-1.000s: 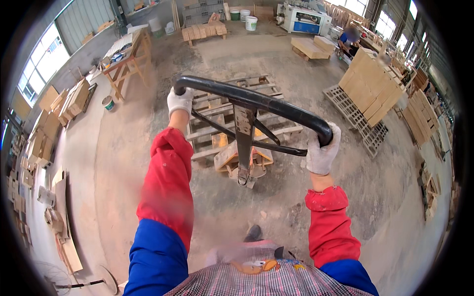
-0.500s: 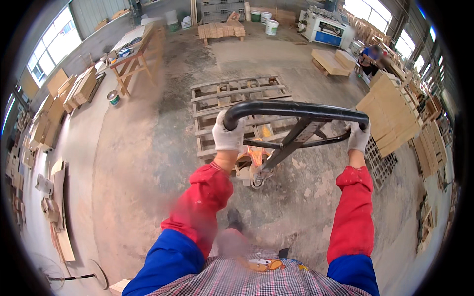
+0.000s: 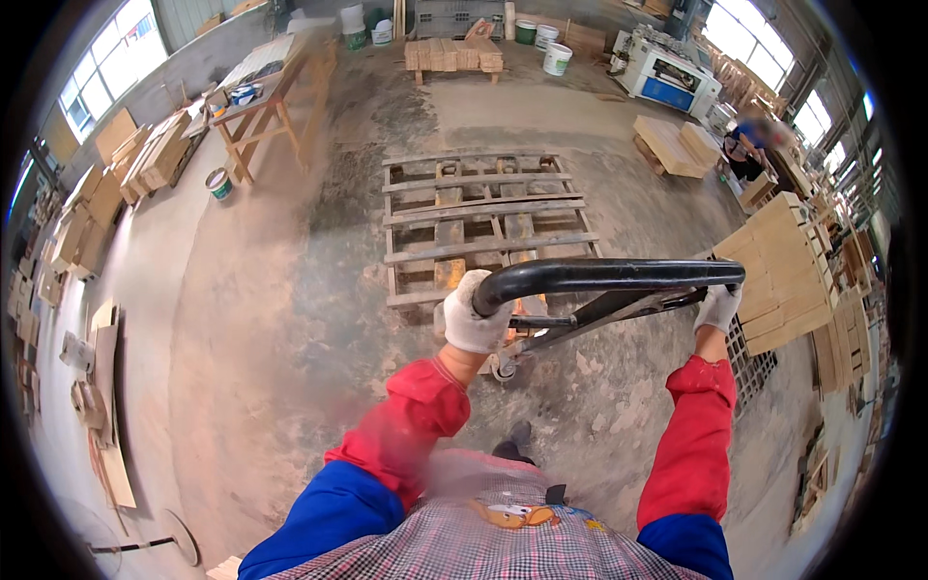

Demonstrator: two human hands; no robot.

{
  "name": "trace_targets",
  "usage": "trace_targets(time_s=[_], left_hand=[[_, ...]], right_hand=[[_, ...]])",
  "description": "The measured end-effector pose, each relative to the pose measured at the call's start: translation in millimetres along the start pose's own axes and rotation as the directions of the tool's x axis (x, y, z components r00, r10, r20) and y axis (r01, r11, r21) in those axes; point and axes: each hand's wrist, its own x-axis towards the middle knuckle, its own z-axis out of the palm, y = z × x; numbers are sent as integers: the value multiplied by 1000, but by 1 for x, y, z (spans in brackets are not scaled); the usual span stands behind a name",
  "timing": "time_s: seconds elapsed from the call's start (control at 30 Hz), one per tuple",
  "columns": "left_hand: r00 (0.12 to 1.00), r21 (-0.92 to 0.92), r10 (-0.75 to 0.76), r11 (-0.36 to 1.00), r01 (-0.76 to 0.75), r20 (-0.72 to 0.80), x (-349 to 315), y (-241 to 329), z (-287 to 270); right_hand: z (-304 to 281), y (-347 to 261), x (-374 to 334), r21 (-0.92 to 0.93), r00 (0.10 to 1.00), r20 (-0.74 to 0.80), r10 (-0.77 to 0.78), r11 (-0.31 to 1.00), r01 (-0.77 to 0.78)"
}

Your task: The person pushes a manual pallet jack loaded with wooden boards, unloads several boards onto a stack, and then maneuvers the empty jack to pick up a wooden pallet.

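Note:
A black loop handle of a pallet jack (image 3: 609,275) stretches across the middle of the view. My left hand (image 3: 471,312), in a white work glove, grips the handle's left end. At the handle's right end, my right hand (image 3: 718,307), also gloved, is closed round the bar. The jack's wheels (image 3: 503,365) rest on the concrete just below the handle, and its forks run under a wooden pallet (image 3: 478,217) lying flat on the floor ahead of me. Both sleeves are red over blue.
A wooden trestle table (image 3: 261,92) and a green bucket (image 3: 220,182) stand at the far left. Stacked boards (image 3: 778,266) rise at the right beside a metal grid. Buckets, a board stack (image 3: 452,53) and a machine (image 3: 667,72) line the back; a person (image 3: 749,150) crouches far right.
The handle has swung to the right and tilted lower across the view. The pallet now lies farther ahead and more fully in sight, and both hands keep their grip.

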Motion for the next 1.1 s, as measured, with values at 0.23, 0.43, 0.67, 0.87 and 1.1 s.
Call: trace_targets(time_s=[0.23,0.43,0.67,0.87,1.1], left_hand=[[940,-52,-229,973,223,-252,76,-74,-11],[924,-78,-83,995,58,-373,132,-142,-20],[892,-103,-171,985,140,-419,117,-123,29],[874,-44,-132,991,126,-467,134,-132,43],[875,-111,-221,975,192,-431,144,-143,54]], right_hand=[[62,-12,-35,-25,996,53,-76,997,77],[88,7,-43,37,978,67,-197,980,195],[99,68,70,146,970,227,-85,988,53],[126,89,108,148,956,286,-65,989,24],[123,114,127,195,954,298,-30,980,-30]])
